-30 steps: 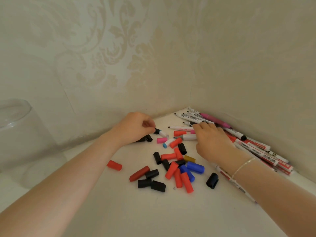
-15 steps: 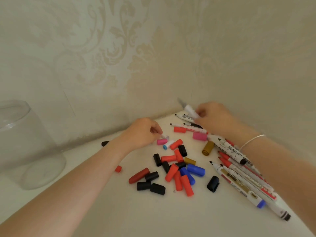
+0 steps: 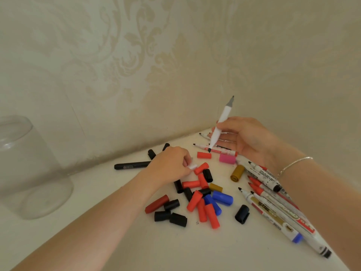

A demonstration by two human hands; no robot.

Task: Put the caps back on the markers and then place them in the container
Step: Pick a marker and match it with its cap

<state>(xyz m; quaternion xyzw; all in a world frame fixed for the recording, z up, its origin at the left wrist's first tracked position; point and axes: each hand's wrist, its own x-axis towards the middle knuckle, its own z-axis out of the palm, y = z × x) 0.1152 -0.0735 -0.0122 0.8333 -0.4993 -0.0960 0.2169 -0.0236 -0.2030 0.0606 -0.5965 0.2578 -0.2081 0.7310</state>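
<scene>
Above cap pile, right hand [image 3: 248, 139] holds slim white marker [image 3: 220, 124], uncapped.

Glass jar [image 3: 29, 173] cut off at nine o'clock edge. Print on marker barrels [image 3: 273, 214] at four o'clock too small to read. White piece [image 3: 192, 166] pinched by left hand [image 3: 170, 165] mostly hidden.

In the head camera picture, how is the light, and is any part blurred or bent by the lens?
Head view: soft, even light with only faint shadows under the caps. The wide lens bends the table edge and the walls. The clear container shows pale glare at its rim. The left hand fingertips look slightly smeared around a small white cap; the white marker in the right hand is fairly sharp.
</scene>
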